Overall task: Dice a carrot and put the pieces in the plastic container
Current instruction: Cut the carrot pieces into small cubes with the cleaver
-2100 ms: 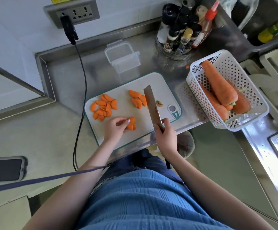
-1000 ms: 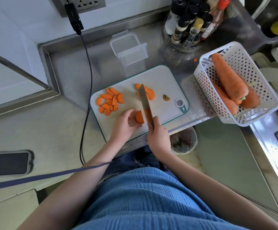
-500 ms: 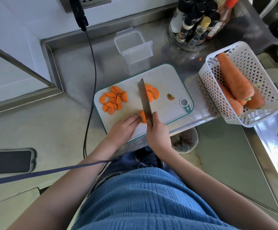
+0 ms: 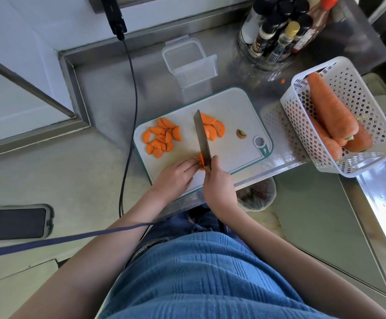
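Note:
On the white cutting board (image 4: 233, 107) my right hand (image 4: 218, 183) grips the handle of a cleaver (image 4: 202, 138), blade edge down on a small carrot piece (image 4: 201, 161). My left hand (image 4: 178, 176) holds that piece with its fingertips against the blade's left side. A pile of half-moon carrot slices (image 4: 162, 140) lies at the board's left. A few larger slices (image 4: 213, 127) lie right of the blade, and a carrot stub (image 4: 241, 134) further right. The clear plastic container (image 4: 189, 62) stands empty behind the board.
A white perforated basket (image 4: 371, 139) with whole carrots (image 4: 330, 107) sits at the right. Condiment bottles (image 4: 281, 33) stand at the back right. A black cable (image 4: 129, 100) hangs from the wall socket left of the board. A phone (image 4: 14, 223) lies at the far left. A bin (image 4: 256, 194) shows below the counter edge.
The cleaver came down from a raised position onto the carrot piece and has worked leftward through it. My left hand's fingers have drawn back as the piece shrank. The camera moved closer.

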The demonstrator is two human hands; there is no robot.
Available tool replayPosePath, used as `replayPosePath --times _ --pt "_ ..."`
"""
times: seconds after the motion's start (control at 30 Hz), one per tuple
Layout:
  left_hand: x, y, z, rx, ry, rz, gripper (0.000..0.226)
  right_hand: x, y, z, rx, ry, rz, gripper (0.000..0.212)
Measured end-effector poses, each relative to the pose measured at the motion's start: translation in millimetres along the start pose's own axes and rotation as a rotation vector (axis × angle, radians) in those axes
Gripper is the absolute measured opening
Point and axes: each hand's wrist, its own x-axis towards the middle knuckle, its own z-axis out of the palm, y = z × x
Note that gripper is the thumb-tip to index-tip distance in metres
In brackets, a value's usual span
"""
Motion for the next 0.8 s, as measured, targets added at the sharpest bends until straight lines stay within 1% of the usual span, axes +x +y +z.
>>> replayPosePath --times 0.2,0.47,0.57,0.67,0.73,0.8 --pt "3 0 -1 -0.002 0.041 0.019 0.039 2 -1 3 -0.049 -0.010 0.030 0.013" --pt "6 -2 5 -0.001 0.094 0.035 0.034 2 0 4 -0.116 -0.028 0.007 0.016" --pt "6 -3 7 -0.003 0.130 0.051 0.032 5 1 5 -0.148 -0.066 0.006 0.012" --pt "5 -4 9 -0.005 0.150 0.048 0.030 7 4 9 -0.196 -0.091 0.017 0.025" --pt "5 -4 11 -0.001 0.162 0.033 0.024 7 5 11 -0.215 -0.103 0.014 0.026" --pt "4 -3 11 -0.005 0.155 0.025 0.024 6 6 11 -0.212 -0.099 0.013 0.024"
